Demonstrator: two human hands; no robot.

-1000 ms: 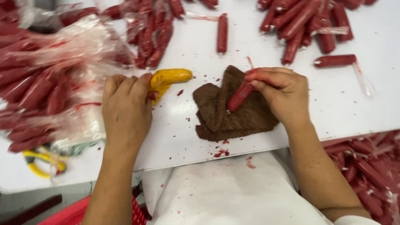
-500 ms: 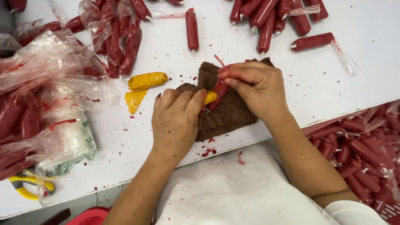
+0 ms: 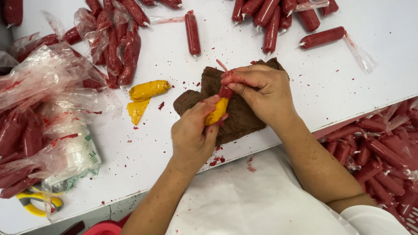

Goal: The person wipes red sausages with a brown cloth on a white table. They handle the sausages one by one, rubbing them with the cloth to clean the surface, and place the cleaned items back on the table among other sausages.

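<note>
My left hand (image 3: 191,135) has its grip closed round a yellow piece (image 3: 217,112), right hand (image 3: 259,89) pinching the red sausage (image 3: 225,92) end-to-end against it, both over the brown cloth (image 3: 237,117) so crumbs don't hit the worktop (image 3: 183,143).

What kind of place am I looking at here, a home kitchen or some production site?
Most likely a small food-packing workshop: heaps of red sausage-shaped sticks in clear wrappers cover a white worktable, more fill a bin, and both hands work one stick over a brown cloth.
</note>
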